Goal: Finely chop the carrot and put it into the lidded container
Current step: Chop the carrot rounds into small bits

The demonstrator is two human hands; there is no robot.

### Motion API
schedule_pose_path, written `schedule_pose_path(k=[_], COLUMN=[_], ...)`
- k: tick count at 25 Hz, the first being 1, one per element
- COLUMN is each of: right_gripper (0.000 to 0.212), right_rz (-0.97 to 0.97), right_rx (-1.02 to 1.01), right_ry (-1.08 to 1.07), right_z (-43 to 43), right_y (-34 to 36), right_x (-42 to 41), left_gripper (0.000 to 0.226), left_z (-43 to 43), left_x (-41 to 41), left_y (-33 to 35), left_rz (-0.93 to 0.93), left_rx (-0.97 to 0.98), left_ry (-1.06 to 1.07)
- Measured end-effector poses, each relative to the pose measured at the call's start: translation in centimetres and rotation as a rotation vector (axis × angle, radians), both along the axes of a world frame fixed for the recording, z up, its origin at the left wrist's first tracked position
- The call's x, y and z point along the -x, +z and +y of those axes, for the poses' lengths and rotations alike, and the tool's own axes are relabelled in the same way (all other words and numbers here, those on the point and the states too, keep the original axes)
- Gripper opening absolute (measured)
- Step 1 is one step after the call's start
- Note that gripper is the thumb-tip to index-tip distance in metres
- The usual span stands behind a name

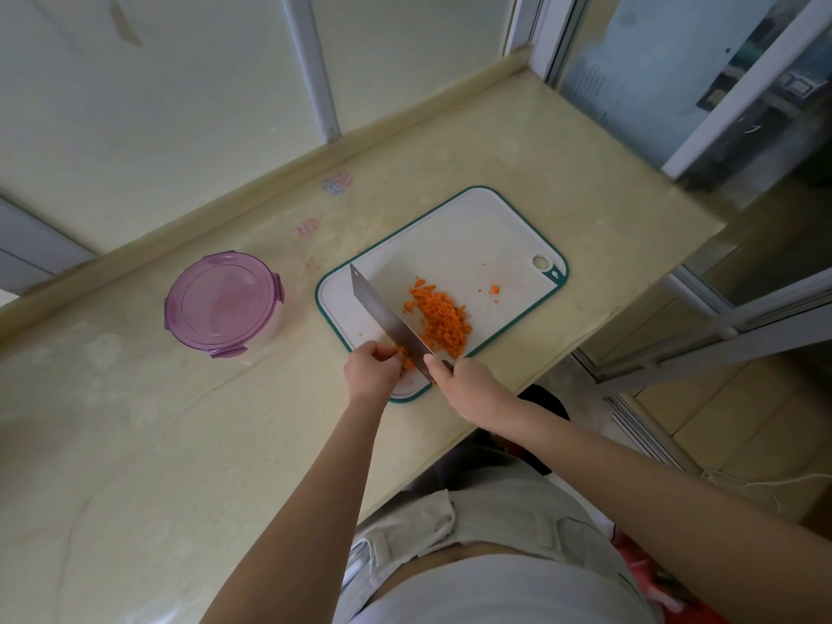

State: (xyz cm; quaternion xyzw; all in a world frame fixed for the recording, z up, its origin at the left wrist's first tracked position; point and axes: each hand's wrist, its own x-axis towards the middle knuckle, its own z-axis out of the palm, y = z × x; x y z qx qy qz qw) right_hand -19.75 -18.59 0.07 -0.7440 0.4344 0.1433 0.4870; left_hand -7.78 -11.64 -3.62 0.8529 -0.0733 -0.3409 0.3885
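- Currently, both forearms reach forward from the lower edge of the view and converge over the near corner of the board [472,236].
- Left hand [371,369]: back of the hand faces up, with the knuckles raised. The fingers curl down and inward, pinching a small carrot stub [407,363] against the board. The fingertips sit just beside the flat of the blade.
- Right hand [466,380]: wrapped round the handle of the knife [387,315], which is almost wholly hidden in the fist. One finger or the thumb lies forward at the base of the blade; which one cannot be told.
- Knife: a broad rectangular blade. It runs diagonally away from the hands towards the far left of the board. The spine is up and the edge is down at the stub.
- Chopped carrot [443,322]: a loose pile of fine orange bits on the board, just right of the blade. A few stray bits [494,289] lie further right.
- Container [223,304]: round, with its purple lid [216,295] on. It stands on the counter [180,443] to the left of the board, well apart from both hands.
- Board: white with a green rim, set at an angle near the counter's front edge.
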Motion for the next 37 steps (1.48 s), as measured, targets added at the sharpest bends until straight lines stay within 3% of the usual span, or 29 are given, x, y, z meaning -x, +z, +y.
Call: schedule_pose_path(k=[15, 24, 37], right_gripper=[0.057, 0.055, 0.056], right_rz=[-0.081, -0.104, -0.118], right_rx=[0.145, -0.001, -0.013], right_ry=[0.038, -0.031, -0.049], right_z=[0.5, -1.1, -0.6], right_y=[-0.4, -0.4, 0.2], right_x=[-2.9, -2.4, -0.6], left_gripper=[0.003, 0.009, 0.009], left_z=[0.2, 0.4, 0.7], left_x=[0.1, 0.2, 1.1], left_y=[-0.2, -0.4, -0.4], left_rz=[-0.017, -0.051, -0.079], left_rx=[-0.001, 0.011, 0.056], left_ry=[0.001, -0.017, 0.068])
